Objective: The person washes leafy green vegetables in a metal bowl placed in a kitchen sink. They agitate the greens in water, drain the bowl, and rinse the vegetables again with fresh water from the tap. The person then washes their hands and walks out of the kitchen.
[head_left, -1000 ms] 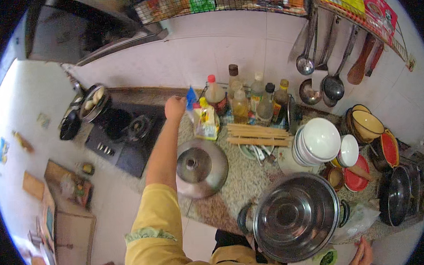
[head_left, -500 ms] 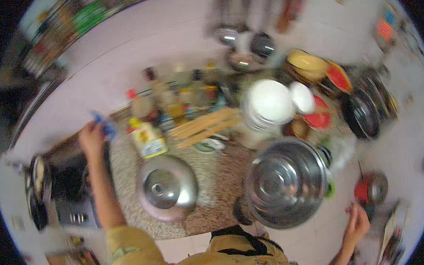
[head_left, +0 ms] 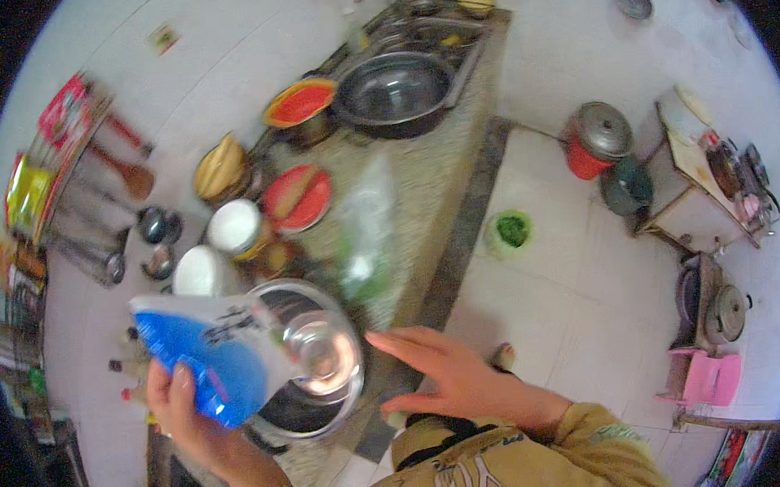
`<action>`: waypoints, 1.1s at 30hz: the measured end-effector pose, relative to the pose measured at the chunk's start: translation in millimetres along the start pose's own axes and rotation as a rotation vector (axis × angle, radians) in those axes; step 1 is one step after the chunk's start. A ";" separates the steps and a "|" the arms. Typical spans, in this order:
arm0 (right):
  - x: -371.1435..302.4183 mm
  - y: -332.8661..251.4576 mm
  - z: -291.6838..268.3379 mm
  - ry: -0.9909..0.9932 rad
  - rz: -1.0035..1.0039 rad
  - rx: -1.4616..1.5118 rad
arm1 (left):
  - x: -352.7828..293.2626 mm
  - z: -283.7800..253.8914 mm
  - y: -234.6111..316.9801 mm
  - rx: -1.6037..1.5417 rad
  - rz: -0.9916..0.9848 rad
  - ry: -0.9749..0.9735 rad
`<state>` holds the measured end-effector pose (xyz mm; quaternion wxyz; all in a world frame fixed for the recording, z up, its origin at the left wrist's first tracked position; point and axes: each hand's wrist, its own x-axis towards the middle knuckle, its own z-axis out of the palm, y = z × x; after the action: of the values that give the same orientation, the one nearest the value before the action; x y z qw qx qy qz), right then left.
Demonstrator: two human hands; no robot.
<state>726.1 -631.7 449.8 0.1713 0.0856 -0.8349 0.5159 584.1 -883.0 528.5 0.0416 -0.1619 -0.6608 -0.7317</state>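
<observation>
My left hand [head_left: 189, 419] is closed around the lower end of a blue and white plastic packet [head_left: 231, 350]. The packet is held tilted in front of me, over a shiny round metal basin [head_left: 351, 357], and hides part of it. Whether the packet is cut open I cannot tell. On the basin's right side hovers my right hand [head_left: 470, 377], with nothing in it and its thumb and fingers spread apart. Two white lidded containers [head_left: 234, 226] stand just beyond the basin, and a clear plastic bag with something green [head_left: 366, 263] lies to its right.
Along the counter are a red plate [head_left: 298, 197], an orange-lined bowl [head_left: 301, 103] and a large dark basin [head_left: 394, 91]. On the floor at the right stand a green tub [head_left: 510, 233], a red bucket with a lidded pot [head_left: 591, 146] and a pink stool [head_left: 713, 379].
The view has turned right. My left hand, earlier at something blue beyond the counter's left part, now holds the packet up before the basin. My right hand has come up beside the basin.
</observation>
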 end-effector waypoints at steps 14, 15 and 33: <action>-59.2 199.3 -341.6 0.568 0.567 0.039 | -32.8 545.8 -109.7 -0.439 -0.315 -0.462; -50.1 213.6 -365.7 0.573 0.587 0.117 | -23.8 562.6 -121.1 -0.466 -0.301 -0.481; 229.1 477.8 -669.2 0.036 0.269 -0.067 | 209.2 841.4 -321.2 -1.050 -0.438 0.247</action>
<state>493.2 188.6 411.6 0.1184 -0.0422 -0.8525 0.5074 451.4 13.5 345.8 -0.1197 0.0661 -0.2180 -0.9663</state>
